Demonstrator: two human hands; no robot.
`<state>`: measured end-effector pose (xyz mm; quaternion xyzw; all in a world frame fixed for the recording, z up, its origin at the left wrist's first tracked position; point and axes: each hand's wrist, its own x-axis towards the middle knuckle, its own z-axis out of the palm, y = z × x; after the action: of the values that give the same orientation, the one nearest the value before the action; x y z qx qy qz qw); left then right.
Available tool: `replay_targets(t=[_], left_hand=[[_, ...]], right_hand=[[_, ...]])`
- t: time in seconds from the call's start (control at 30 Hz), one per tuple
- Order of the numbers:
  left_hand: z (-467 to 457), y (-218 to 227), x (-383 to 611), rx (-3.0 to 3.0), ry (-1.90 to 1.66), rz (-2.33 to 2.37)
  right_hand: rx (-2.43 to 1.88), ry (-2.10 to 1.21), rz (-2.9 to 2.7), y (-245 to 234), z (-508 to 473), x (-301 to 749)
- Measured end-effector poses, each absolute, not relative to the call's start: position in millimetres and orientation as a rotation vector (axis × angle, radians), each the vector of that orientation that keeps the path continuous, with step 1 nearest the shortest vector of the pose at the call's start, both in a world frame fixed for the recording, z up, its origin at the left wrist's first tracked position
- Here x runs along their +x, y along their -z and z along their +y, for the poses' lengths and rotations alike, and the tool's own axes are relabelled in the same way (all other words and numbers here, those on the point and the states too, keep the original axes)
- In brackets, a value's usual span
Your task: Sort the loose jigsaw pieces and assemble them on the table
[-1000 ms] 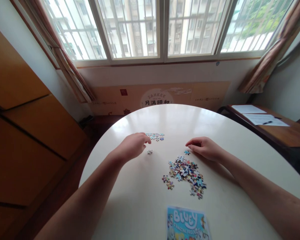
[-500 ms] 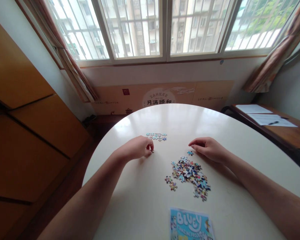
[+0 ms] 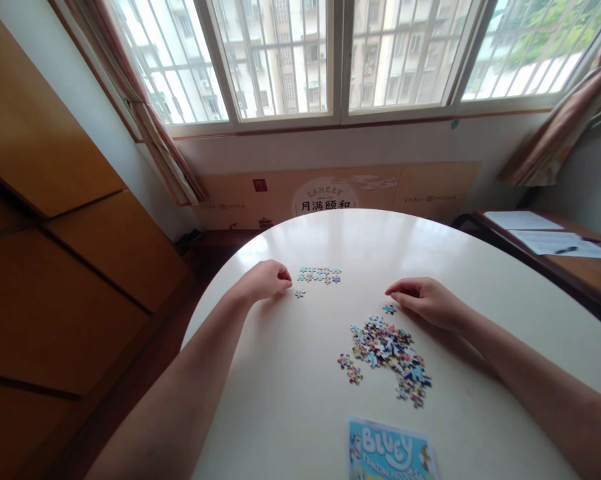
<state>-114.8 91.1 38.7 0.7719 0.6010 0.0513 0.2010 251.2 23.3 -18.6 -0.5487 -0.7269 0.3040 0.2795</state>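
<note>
A small pale jigsaw piece [image 3: 300, 293] lies on the white round table [image 3: 280, 400], just right of the fingertips of my left hand [image 3: 271, 280]. That hand's fingers are curled together, and nothing shows between them. Beyond the loose piece are short rows of pale blue pieces [image 3: 319, 275], set close to one another. My right hand [image 3: 423, 300] rests on the table with fingers loosely extended and thumb apart. A blue jigsaw piece [image 3: 389, 309] lies by its thumb, apart from the heap of mixed pieces [image 3: 385, 343] nearer to me.
Two colourful pieces [image 3: 350, 369] lie left of the heap. A blue Bluey sheet [image 3: 390, 450] lies at the near edge. On the right stands a brown desk [image 3: 590, 230] with papers [image 3: 565, 243]. Wooden cabinets [image 3: 55, 300] stand at the left, windows ahead.
My left hand has moved left and away from me, and the pale piece it pinched now lies uncovered beside its fingers. The right hand stays by the blue piece. The view has shifted slightly.
</note>
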Motion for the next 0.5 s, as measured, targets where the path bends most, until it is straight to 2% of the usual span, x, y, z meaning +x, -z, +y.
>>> replay_targets(t=[0.2, 0.5], left_hand=[[86.0, -42.0, -111.1, 2.158, -0.030, 1.843], [82.3, -36.6, -110.7, 2.189, 0.180, 1.810]], right_hand=[[-1.474, -0.816, -1.951, 20.7, 24.1, 252.4], [-1.467, -0.809, -1.972, 22.7, 25.6, 253.7]])
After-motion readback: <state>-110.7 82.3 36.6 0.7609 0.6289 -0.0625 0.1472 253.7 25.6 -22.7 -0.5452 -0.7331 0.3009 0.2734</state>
